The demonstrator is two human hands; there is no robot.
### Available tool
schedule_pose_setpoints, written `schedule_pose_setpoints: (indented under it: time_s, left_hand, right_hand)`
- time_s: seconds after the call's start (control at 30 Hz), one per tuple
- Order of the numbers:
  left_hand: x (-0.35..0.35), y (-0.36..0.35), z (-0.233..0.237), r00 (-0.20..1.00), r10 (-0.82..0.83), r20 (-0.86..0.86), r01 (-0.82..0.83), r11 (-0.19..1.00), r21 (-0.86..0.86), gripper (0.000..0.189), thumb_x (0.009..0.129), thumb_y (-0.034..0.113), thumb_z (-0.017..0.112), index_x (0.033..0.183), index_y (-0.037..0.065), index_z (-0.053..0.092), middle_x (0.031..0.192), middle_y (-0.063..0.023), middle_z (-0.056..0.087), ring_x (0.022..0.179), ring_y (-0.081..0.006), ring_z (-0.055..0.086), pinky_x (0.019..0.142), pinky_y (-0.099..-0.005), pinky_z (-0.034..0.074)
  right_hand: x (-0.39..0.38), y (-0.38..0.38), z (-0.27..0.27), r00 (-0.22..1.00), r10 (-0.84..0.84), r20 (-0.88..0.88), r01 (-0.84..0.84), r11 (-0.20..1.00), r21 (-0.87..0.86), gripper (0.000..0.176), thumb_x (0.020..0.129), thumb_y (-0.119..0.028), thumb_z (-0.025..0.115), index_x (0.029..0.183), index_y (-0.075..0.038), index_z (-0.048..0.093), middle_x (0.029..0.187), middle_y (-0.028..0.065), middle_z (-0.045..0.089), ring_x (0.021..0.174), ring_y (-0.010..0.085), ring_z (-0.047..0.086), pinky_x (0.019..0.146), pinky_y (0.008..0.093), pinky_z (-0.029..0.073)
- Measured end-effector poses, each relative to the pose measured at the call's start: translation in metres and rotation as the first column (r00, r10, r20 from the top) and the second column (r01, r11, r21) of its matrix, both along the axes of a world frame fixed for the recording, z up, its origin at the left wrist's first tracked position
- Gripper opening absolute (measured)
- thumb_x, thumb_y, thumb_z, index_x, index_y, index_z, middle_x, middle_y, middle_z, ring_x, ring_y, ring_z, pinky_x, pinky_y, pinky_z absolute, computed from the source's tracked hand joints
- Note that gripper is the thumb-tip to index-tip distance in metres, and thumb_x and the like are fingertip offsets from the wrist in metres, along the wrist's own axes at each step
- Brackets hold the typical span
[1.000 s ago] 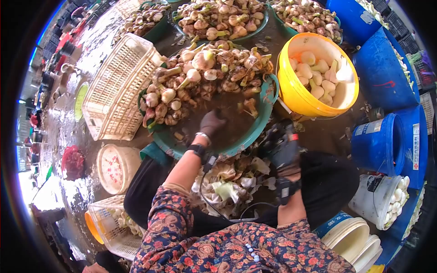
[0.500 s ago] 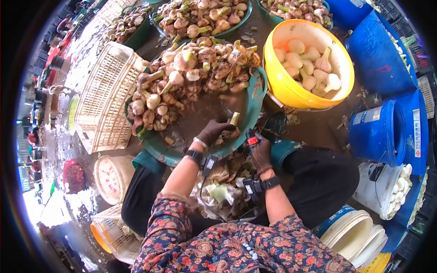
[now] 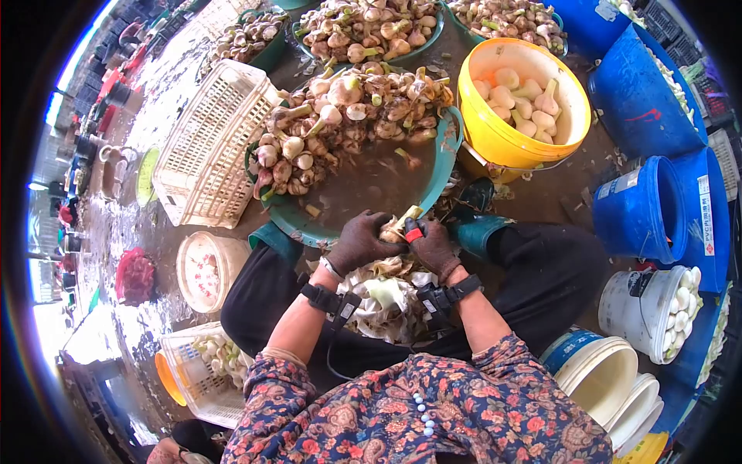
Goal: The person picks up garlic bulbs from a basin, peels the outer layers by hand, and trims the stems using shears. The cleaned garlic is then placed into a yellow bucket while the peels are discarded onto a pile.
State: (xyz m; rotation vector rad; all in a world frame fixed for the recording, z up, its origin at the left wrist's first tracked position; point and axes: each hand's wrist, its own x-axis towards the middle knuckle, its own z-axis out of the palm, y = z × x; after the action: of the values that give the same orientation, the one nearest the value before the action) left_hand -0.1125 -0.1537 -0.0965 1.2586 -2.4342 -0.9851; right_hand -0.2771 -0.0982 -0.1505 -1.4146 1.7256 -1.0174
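A garlic bulb (image 3: 396, 230) with a cut stem is held over my lap, just inside the near rim of a green basin (image 3: 444, 166). My left hand (image 3: 363, 241), in a dark glove, is closed around its left side. From the right, my gloved right hand (image 3: 434, 249) presses its fingers against the bulb, with a red band or piece at the thumb. Whether a small tool sits in that hand I cannot tell. Unpeeled garlic (image 3: 355, 108) is heaped along the basin's far and left sides. Below my hands lie loose peelings (image 3: 386, 298).
A yellow bucket (image 3: 502, 139) with peeled bulbs (image 3: 525, 100) stands beyond the basin at right. Blue buckets (image 3: 638, 209) and a white bucket (image 3: 638, 305) of garlic line the right. At left are a plastic crate (image 3: 212, 143) and a pale tub (image 3: 209, 271).
My left hand has drawn the garlic bulb from over the basin towards my lap. Both hands have come together on it. The view has shifted slightly.
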Motion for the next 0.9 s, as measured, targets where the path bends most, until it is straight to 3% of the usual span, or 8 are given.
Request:
schedule_pose_setpoints:
  time_s: [0.1, 0.2, 0.4, 0.5, 0.57, 0.63, 0.8, 0.9]
  left_hand:
    - [0.012, -0.001, 0.0, 0.98, 0.04, -0.197, 0.015, 0.962, 0.274, 0.05, 0.07, 0.026, 0.074, 0.106, -0.004, 0.058, 0.096, -0.0081, 0.062, 0.091, -0.0114, 0.056, 0.077, -0.0276, 0.047]
    - [0.021, 0.004, 0.006, 0.814, 0.379, -0.441, 0.075, 0.684, 0.726, 0.049, 0.074, 0.022, 0.072, 0.113, -0.003, 0.055, 0.103, -0.0056, 0.06, 0.093, -0.0106, 0.054, 0.083, -0.0254, 0.044]
    - [0.007, 0.035, -0.004, 0.748, 0.453, -0.486, 0.008, 0.726, 0.688, 0.058, 0.074, 0.015, 0.073, 0.122, -0.003, 0.047, 0.112, -0.0073, 0.057, 0.103, -0.0151, 0.053, 0.091, -0.029, 0.042]
    - [0.006, 0.04, -0.015, 0.78, 0.4, -0.482, -0.113, 0.847, 0.519, 0.056, 0.072, 0.015, 0.075, 0.119, -0.003, 0.049, 0.11, -0.0102, 0.058, 0.1, -0.0176, 0.056, 0.087, -0.0296, 0.045]
    - [0.004, 0.041, -0.011, 0.789, 0.366, -0.493, -0.245, 0.924, 0.294, 0.054, 0.071, 0.015, 0.075, 0.117, -0.001, 0.051, 0.108, -0.0124, 0.06, 0.095, -0.0194, 0.059, 0.084, -0.0298, 0.047]
    - [0.003, 0.043, 0.01, 0.936, 0.188, -0.298, -0.166, 0.981, 0.099, 0.047, 0.069, 0.015, 0.075, 0.11, 0.001, 0.057, 0.1, -0.0146, 0.063, 0.087, -0.0223, 0.062, 0.078, -0.0293, 0.049]
    - [0.0, 0.04, 0.006, 0.917, 0.373, -0.141, -0.302, 0.88, 0.366, 0.026, 0.075, 0.012, 0.07, 0.098, 0.002, 0.064, 0.087, -0.0107, 0.067, 0.071, -0.0131, 0.062, 0.067, -0.0277, 0.05]
    - [0.007, 0.04, -0.003, 0.629, 0.7, -0.339, -0.226, 0.582, 0.781, 0.025, 0.076, 0.014, 0.071, 0.096, 0.001, 0.064, 0.089, -0.0079, 0.066, 0.074, -0.0118, 0.061, 0.069, -0.0272, 0.049]
  right_hand:
    - [0.001, 0.008, 0.003, 0.976, 0.031, 0.217, -0.055, 0.993, 0.105, 0.035, 0.09, -0.029, 0.051, 0.07, -0.002, 0.06, 0.061, 0.0119, 0.058, 0.054, 0.022, 0.055, 0.053, 0.0353, 0.043]
    - [0.004, 0.012, 0.017, 0.804, -0.09, 0.587, -0.045, 0.977, 0.211, 0.029, 0.09, -0.028, 0.052, 0.08, -0.004, 0.063, 0.068, 0.0051, 0.06, 0.059, 0.0129, 0.055, 0.054, 0.03, 0.044]
    - [-0.001, 0.017, 0.051, 0.276, -0.334, 0.901, -0.35, 0.838, 0.418, 0.057, 0.09, -0.057, 0.035, 0.103, -0.008, 0.061, 0.09, 0.0047, 0.063, 0.075, 0.0128, 0.059, 0.063, 0.027, 0.047]
    - [0.001, 0.013, -0.026, 0.529, -0.019, 0.849, -0.357, 0.902, 0.242, 0.057, 0.089, -0.059, 0.037, 0.104, -0.01, 0.061, 0.094, 0.0043, 0.064, 0.079, 0.0149, 0.06, 0.066, 0.0283, 0.047]
    - [0.007, 0.012, -0.024, 0.533, -0.188, 0.825, -0.269, 0.887, 0.376, 0.054, 0.089, -0.056, 0.039, 0.104, -0.009, 0.06, 0.095, 0.0122, 0.065, 0.083, 0.0243, 0.062, 0.069, 0.0341, 0.047]
    - [0.008, 0.011, -0.034, 0.969, 0.011, 0.248, -0.065, 0.975, 0.212, 0.048, 0.091, -0.049, 0.039, 0.104, -0.006, 0.058, 0.093, 0.0209, 0.063, 0.085, 0.0351, 0.06, 0.072, 0.0413, 0.045]
    - [0.004, 0.01, -0.005, 0.996, 0.082, 0.018, -0.084, 0.96, 0.267, 0.042, 0.09, -0.041, 0.047, 0.104, -0.003, 0.056, 0.086, 0.0205, 0.063, 0.076, 0.0335, 0.061, 0.069, 0.0405, 0.046]
    - [0.0, 0.01, 0.007, 0.843, 0.065, 0.533, -0.193, 0.963, 0.188, 0.037, 0.086, -0.035, 0.059, 0.103, -0.002, 0.056, 0.08, 0.0111, 0.062, 0.072, 0.0161, 0.059, 0.065, 0.0299, 0.046]
